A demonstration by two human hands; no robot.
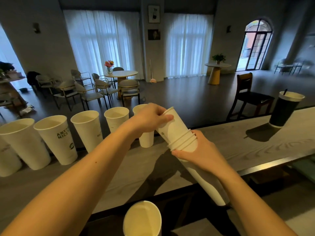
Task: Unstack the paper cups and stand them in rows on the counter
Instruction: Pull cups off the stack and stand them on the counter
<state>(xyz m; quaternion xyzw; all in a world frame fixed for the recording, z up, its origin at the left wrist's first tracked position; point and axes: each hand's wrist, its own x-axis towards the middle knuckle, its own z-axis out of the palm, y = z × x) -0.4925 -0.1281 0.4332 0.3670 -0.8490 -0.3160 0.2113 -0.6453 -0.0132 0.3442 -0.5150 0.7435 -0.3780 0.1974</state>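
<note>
Grey tabletop (238, 138), cup row (85, 132) far left. Left hand (150, 120) grips top cup (173, 123); right hand (202, 152) clamps stack (201, 176). Pull straight along stack axis, don't crush rim.

A dark cup (284, 110) with a straw stands near the counter's far right edge. Beyond it are a wooden chair (250, 96), a round table (121, 74) bearing flowers (109, 64), and curtained windows (102, 43).

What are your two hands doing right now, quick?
Left hand: fingers shut on the top cup, at its rim.
Right hand: fingers shut on the stack of cups.
</note>
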